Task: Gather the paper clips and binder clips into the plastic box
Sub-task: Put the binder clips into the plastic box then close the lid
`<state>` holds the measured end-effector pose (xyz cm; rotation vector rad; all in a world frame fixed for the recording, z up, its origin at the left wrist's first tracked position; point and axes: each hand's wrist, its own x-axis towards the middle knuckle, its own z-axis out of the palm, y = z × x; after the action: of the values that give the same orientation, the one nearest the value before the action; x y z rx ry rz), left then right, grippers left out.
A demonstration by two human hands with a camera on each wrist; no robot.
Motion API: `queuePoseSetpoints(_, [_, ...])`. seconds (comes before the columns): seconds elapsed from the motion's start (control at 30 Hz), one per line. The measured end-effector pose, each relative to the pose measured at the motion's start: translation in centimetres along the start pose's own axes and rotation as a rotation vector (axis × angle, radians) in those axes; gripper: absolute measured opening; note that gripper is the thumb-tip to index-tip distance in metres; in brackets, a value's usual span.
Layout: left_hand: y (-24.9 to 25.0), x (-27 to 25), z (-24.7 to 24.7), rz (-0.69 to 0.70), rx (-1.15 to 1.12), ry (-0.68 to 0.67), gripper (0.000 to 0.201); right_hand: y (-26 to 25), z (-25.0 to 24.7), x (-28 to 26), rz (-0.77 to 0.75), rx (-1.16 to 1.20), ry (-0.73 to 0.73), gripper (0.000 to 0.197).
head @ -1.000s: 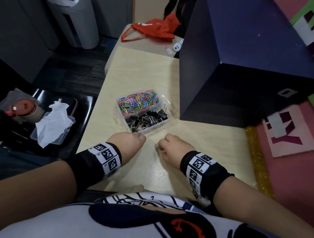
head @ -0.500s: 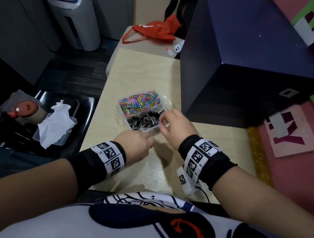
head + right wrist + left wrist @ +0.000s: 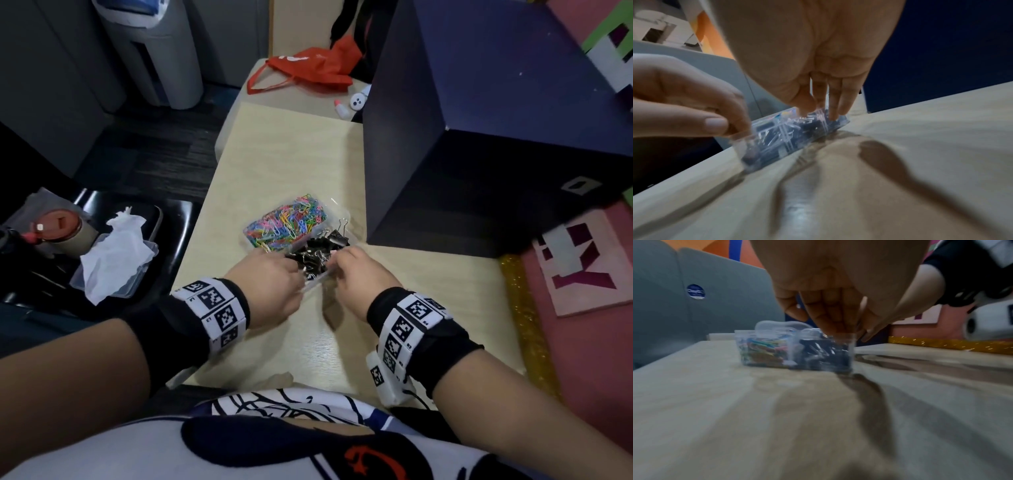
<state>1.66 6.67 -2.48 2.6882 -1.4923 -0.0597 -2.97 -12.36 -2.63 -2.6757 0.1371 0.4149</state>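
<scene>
A clear plastic box (image 3: 312,287) sits mid-table. Its far compartment holds colourful paper clips (image 3: 287,224) and its near one holds black binder clips (image 3: 318,251). My left hand (image 3: 301,274) is at the box's near left corner, where thumb and finger pinch the rim, as the right wrist view shows (image 3: 731,129). My right hand (image 3: 334,269) is at the near right corner, with thumb and fingertips (image 3: 831,112) set down on the rim above the binder clips. In the left wrist view the box (image 3: 766,352) stands under my left fingers (image 3: 830,318). No loose clips show on the table.
A large dark blue box (image 3: 496,137) stands right of the plastic box. The wooden table (image 3: 281,154) stretches beyond it. A red bag (image 3: 315,68) and a small white bottle (image 3: 342,109) lie at the far end. A black chair (image 3: 178,222) with tissue stands left.
My right hand rose from the table, passed over the binder clips and came down on the box's near right corner. My left hand slid forward onto the near left corner.
</scene>
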Motion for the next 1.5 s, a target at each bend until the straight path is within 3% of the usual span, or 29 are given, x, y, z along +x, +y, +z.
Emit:
queuePoseSetpoints(0.07, [0.7,0.3,-0.2,0.05,-0.007,0.024,0.033,0.6,-0.9,-0.4,0.067,-0.063,-0.026,0.031])
queuePoseSetpoints(0.17, [0.4,1.2,-1.0,-0.034,-0.038,0.067,0.028,1.4,-1.9,-1.0,0.162,-0.132,-0.046,0.027])
queuePoseSetpoints(0.27, [-0.9,1.9,-1.1,-0.272,-0.116,-0.007,0.031,1.3,-1.5,-1.6,0.181,-0.085,-0.037,0.048])
queuePoseSetpoints(0.37, [-1.8,2.3,-0.4,-0.362,-0.153,-0.108,0.038,0.9,-0.8,-2.5,0.099,-0.125,-0.15,0.069])
queuePoseSetpoints(0.57, [-1.7,3.5,-0.2,-0.438,-0.151,-0.131,0.035,1.5,-1.2,-4.0,0.018,-0.177,-0.18,0.043])
queuePoseSetpoints(0.7, [-1.0,3.3,-0.4,-0.5,-0.179,-0.154,0.033,2.2,-2.4,-3.7,0.116,-0.003,0.06,0.031])
queuePoseSetpoints(0.77, [-0.3,3.0,-0.5,-0.518,-0.194,-0.171,0.034,2.6,-3.0,-3.1,0.108,0.017,0.096,0.038])
queuePoseSetpoints(0.9, [1.1,2.7,-0.5,-0.552,-0.225,-0.182,0.043,3.3,-3.1,-2.0,0.048,-0.038,-0.067,0.063])
queuePoseSetpoints(1.0, [1.6,2.7,-0.4,-0.589,-0.224,-0.194,0.049,3.9,-2.2,-2.3,-0.003,-0.102,-0.132,0.071])
queuePoseSetpoints(1.1, [1.9,2.8,-0.3,-0.614,-0.208,-0.209,0.049,4.0,-1.9,-3.0,-0.062,-0.093,-0.114,0.066])
queuePoseSetpoints(1.27, [2.0,3.2,-0.3,-0.653,-0.188,-0.23,0.05,4.1,-1.5,-4.7,-0.103,-0.128,-0.224,0.051])
queuePoseSetpoints(1.5, [2.4,3.6,0.0,-0.701,-0.177,-0.24,0.049,3.8,-2.3,-4.3,0.033,0.026,0.016,0.032])
